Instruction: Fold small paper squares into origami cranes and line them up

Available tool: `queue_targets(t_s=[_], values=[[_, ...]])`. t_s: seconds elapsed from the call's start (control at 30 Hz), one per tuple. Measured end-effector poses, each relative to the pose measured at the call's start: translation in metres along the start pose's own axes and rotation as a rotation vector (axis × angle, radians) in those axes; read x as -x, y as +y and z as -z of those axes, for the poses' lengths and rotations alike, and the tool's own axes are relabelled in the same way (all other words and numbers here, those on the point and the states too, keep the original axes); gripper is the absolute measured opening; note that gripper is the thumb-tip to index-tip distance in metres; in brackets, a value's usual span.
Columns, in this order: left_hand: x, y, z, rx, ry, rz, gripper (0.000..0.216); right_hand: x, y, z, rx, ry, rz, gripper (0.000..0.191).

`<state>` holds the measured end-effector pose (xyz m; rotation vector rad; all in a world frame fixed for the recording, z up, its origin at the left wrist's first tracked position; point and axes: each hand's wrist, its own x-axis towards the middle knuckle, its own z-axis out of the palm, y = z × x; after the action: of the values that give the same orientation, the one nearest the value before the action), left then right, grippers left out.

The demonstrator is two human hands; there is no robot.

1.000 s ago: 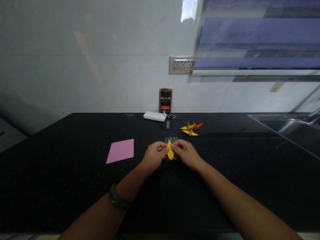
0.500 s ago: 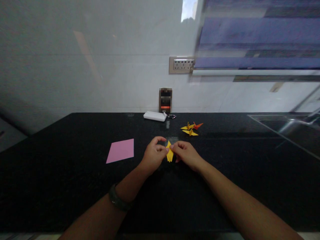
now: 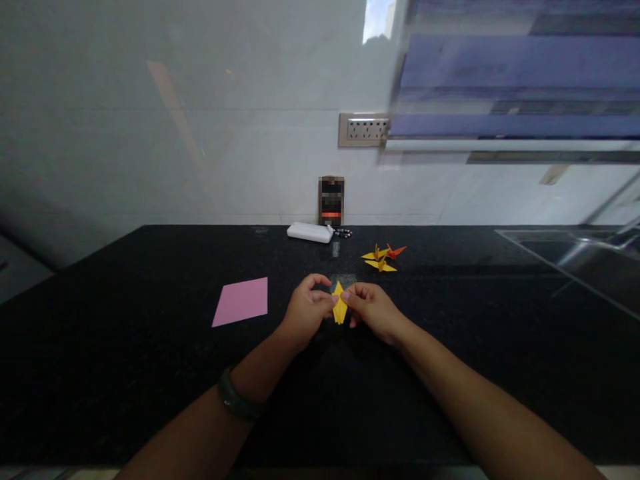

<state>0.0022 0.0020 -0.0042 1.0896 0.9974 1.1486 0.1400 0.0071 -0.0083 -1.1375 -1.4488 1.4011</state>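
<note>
Small folded yellow paper point(image 3: 339, 309), upright, above black counter point(image 3: 150, 373).

A single head-worn view looks forward and down from above and behind the fingers point(image 3: 361, 292), which sit near the middle of the frame at about arm's length. Both forearms enter from the bottom edge. The black counter point(image 3: 125, 373) fills the lower half, spreading left, right and nearer than the fingers. Beyond them the view squarely faces a pale wall point(image 3: 200, 133), with a socket plate point(image 3: 363, 130) high above the fingers. Far to their right, the frame edge cuts a sink point(image 3: 575, 257).
</note>
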Motion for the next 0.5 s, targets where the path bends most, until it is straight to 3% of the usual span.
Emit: queue_targets(t_s=[0.2, 0.3, 0.5], values=[[-0.0007, -0.0003, 0.0019, 0.213, -0.001, 0.104, 0.011, -0.0015, -0.0011, 0.0019, -0.067, 0.074, 0.08, 0.025], [-0.0017, 0.0011, 0.0023, 0.309, 0.003, 0.117, 0.011, -0.0018, -0.002, 0.0043, -0.094, 0.034, 0.125, 0.027], [-0.002, 0.0036, 0.0032, 0.376, -0.013, 0.11, 0.013, -0.0015, -0.0002, 0.0083, -0.166, -0.012, 0.074, 0.029]])
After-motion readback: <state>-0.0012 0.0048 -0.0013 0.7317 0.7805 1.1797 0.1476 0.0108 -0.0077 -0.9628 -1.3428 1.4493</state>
